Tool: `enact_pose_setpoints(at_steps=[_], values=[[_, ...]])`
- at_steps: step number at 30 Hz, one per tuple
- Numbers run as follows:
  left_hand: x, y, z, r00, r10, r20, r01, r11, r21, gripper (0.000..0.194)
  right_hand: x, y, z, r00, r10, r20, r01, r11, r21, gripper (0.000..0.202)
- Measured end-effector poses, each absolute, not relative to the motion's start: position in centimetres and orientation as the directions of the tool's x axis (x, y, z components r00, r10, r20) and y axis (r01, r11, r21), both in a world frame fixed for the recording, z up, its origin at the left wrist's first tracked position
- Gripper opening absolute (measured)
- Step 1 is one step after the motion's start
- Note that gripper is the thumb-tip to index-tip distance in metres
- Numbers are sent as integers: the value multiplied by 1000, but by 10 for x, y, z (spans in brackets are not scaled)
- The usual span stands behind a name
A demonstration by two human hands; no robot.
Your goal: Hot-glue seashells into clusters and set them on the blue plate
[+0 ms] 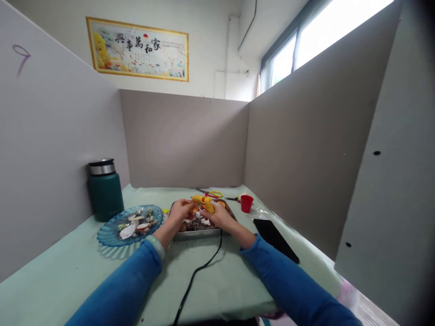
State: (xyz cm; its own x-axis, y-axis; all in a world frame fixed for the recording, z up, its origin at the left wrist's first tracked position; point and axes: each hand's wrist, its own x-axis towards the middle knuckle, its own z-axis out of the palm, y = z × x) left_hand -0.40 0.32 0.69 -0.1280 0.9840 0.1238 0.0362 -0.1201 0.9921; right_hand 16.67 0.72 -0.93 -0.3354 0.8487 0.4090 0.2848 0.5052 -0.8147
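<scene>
My right hand [218, 216] is wrapped round the handle of a yellow glue gun [203, 202], whose nozzle points left. A black cord runs down from under that hand towards the table's front edge. Close beside the nozzle, my left hand [182, 211] has its fingers pinched together; a small orange-brown piece seems to be between them, too small to make out. Both hands are above a metal tray [199, 233] that holds shells and brown bits. The hands hide part of the tray.
At left, a blue glass plate [109, 236] holds shells, with a green thermos [106, 192] behind it. Towards the right are a red cup [246, 203], scissors [215, 194], pliers [233, 198] and a black flat object [276, 240]. Grey partitions [183, 140] enclose the table [200, 280].
</scene>
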Motion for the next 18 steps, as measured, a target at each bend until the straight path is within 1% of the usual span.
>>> enact_pose_setpoints(at_steps=[6,10,15,18], values=[[-3,3,8,-125,987,98,36,-94,995,24,166,9,-10,-332,847,414,285,509,-813,27],[-4,4,7,-186,979,78,-11,-81,997,20,167,4,-8,-289,845,450,234,518,-823,31],[-4,4,7,-235,970,63,-12,-68,998,17,166,2,-8,-303,854,423,221,495,-841,36],[-3,3,8,-237,969,66,-10,-70,997,18,165,4,-9,-311,861,403,203,474,-857,38]])
